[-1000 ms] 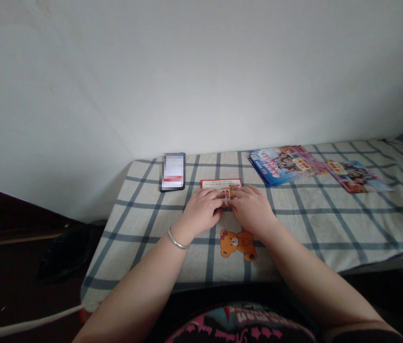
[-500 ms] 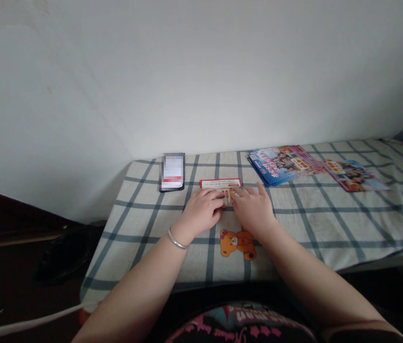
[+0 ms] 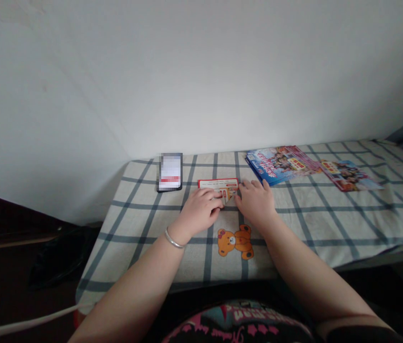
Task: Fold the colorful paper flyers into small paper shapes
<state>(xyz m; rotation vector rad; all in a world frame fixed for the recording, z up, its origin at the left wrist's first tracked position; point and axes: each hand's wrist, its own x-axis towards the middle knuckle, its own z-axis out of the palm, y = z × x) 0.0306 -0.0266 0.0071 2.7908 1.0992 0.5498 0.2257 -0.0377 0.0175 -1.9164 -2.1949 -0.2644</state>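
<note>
A small red-and-white folded paper (image 3: 219,186) lies on the checked cloth (image 3: 294,219) in front of me. My left hand (image 3: 201,209), with a silver bracelet at the wrist, presses on the paper's near left part with curled fingers. My right hand (image 3: 256,202) rests on the paper's right end, fingers stretched out flat over it. Both hands hide the near half of the paper.
A phone (image 3: 170,172) lies to the left of the paper. A stack of blue and pink flyers (image 3: 280,163) and one separate flyer (image 3: 349,175) lie to the right near the wall. A bear print (image 3: 235,240) marks the cloth. The table's left edge drops to a dark floor.
My right hand has slid to the right along the paper and its fingers have flattened. My left hand stays in place on the paper.
</note>
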